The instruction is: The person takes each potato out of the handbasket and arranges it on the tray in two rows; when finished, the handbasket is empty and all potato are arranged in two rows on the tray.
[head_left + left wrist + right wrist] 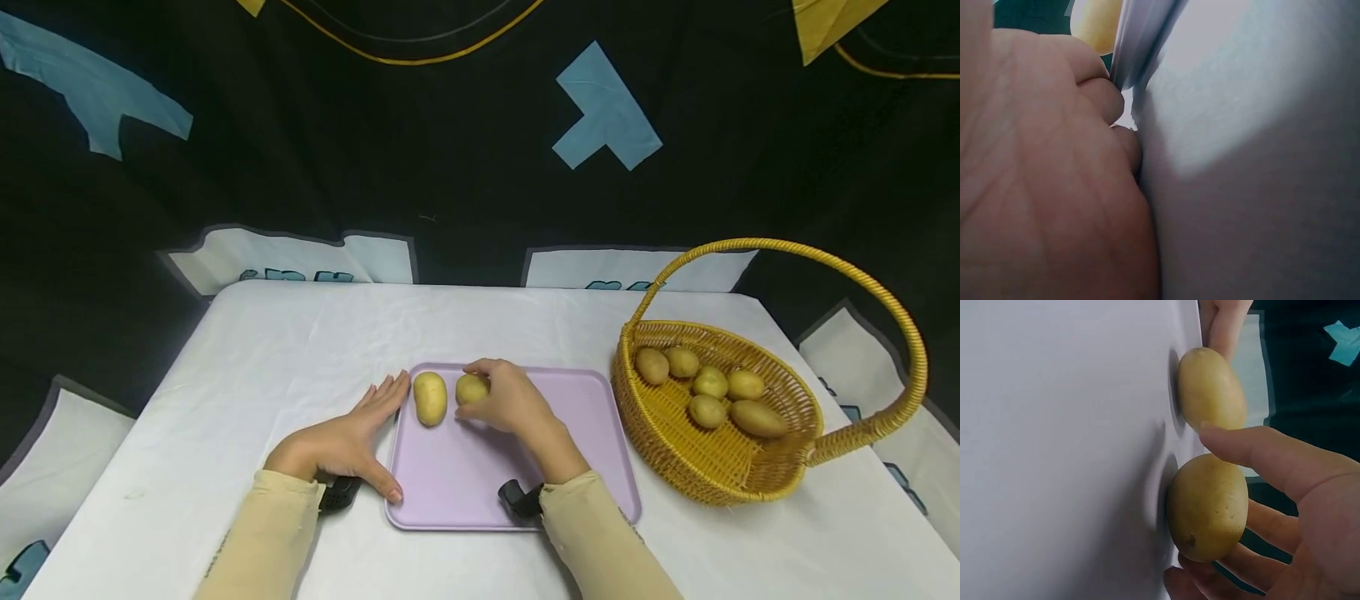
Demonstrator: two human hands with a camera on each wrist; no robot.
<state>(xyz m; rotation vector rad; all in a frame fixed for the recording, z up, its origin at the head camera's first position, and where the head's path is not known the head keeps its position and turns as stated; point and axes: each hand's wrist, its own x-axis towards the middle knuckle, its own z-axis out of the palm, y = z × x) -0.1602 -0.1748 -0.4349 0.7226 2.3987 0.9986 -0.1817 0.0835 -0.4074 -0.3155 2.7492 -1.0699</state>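
Note:
A lilac tray (525,467) lies on the white table. My left hand (345,442) is spread along its left edge, fingers straight, with fingertips at the far left corner and thumb on the rim near the front. Inside that corner sits an elongated yellow potato (431,398). Just right of it is a rounder potato (471,390), with my right hand (513,400) curled round it from the right. In the right wrist view, the thumb is on one side of this rounder potato (1208,509) and the fingers on the other, low over the tray.
At the right stands a yellow wicker basket (667,454) with a tall arched handle (911,350). Several potatoes (759,418) lie in it. Its left side comes close to the tray's right edge. Behind the table (300,333) hangs a dark patterned cloth (450,150).

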